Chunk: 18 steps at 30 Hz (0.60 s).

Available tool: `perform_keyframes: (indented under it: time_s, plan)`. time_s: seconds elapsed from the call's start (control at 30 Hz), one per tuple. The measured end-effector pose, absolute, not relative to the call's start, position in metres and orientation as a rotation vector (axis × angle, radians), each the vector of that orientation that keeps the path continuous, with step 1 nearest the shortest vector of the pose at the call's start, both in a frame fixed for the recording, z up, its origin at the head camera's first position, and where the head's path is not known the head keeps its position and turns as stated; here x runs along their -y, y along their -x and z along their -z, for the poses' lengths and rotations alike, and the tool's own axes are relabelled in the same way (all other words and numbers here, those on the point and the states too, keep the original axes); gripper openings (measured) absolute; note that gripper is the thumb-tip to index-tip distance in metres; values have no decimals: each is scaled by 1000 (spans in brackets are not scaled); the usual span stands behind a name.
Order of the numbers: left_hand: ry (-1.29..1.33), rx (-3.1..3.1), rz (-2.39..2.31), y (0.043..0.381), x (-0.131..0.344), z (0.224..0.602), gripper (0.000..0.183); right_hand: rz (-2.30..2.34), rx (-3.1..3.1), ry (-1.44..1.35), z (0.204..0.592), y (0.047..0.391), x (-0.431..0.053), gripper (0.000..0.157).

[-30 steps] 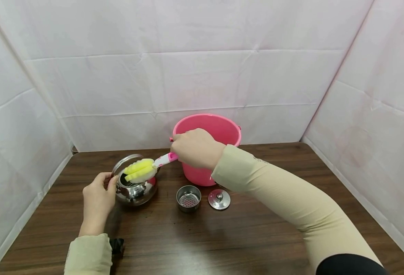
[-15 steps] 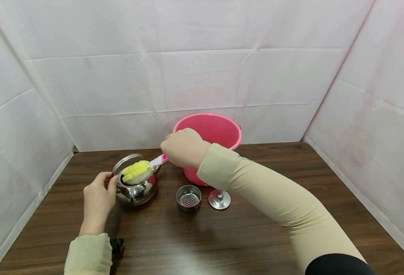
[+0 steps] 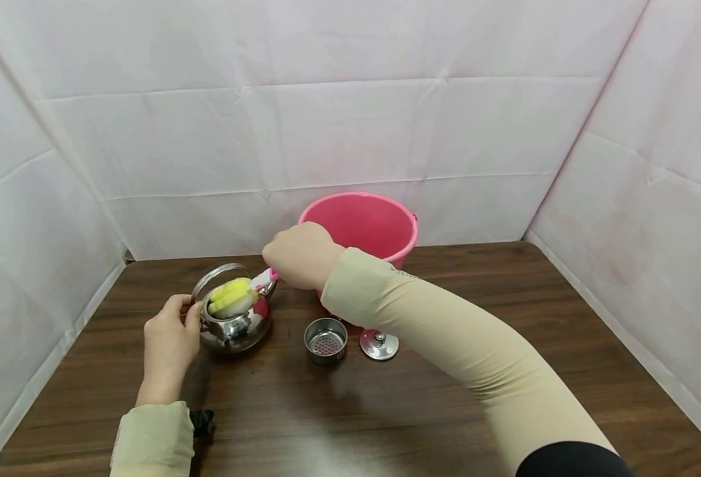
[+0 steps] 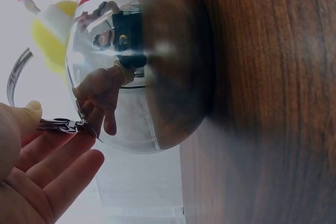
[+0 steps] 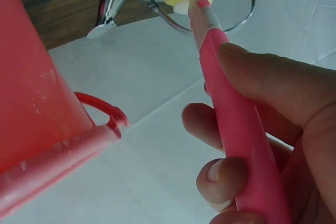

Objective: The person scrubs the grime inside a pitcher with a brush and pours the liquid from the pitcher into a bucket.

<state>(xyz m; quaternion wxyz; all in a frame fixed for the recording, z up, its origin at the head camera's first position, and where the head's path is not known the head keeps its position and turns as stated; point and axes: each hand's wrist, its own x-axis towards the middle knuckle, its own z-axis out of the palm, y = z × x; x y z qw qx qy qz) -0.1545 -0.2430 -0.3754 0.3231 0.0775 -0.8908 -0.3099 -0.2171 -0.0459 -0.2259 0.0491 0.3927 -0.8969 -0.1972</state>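
Note:
A shiny steel teapot point(image 3: 237, 336) with a raised hoop handle point(image 3: 218, 271) stands uncovered on the left of the table. My left hand point(image 3: 170, 348) pinches the handle near its left hinge; in the left wrist view the thumb and fingers close around that metal joint point(image 4: 58, 125). My right hand point(image 3: 303, 256) grips the pink handle of a sponge brush point(image 5: 241, 124), fingers wrapped around it. The brush's yellow and white sponge head point(image 3: 231, 298) sits in the teapot's mouth, its lower end hidden inside. The right wrist view shows the spout point(image 5: 111, 3) beyond the brush.
A pink bucket point(image 3: 380, 222) stands at the back, partly behind my right forearm. In front are a small steel strainer cup point(image 3: 325, 341) with a perforated bottom and a round steel lid point(image 3: 379, 344) with a knob. White sheets point(image 3: 338, 132) surround the brown wooden table point(image 3: 255, 411).
My right hand has moved left and slightly down with the sponge brush, bringing the sponge head from above the teapot into its mouth. The left hand keeps its hold on the handle.

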Motion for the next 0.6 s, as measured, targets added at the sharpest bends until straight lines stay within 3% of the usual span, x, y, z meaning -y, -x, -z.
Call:
perform_keyframes:
  time_s: [0.6]
  plan:
    - [-212, 2520, 770, 156, 245, 368, 21, 488, 2821, -1203, 235, 227, 51, 14]
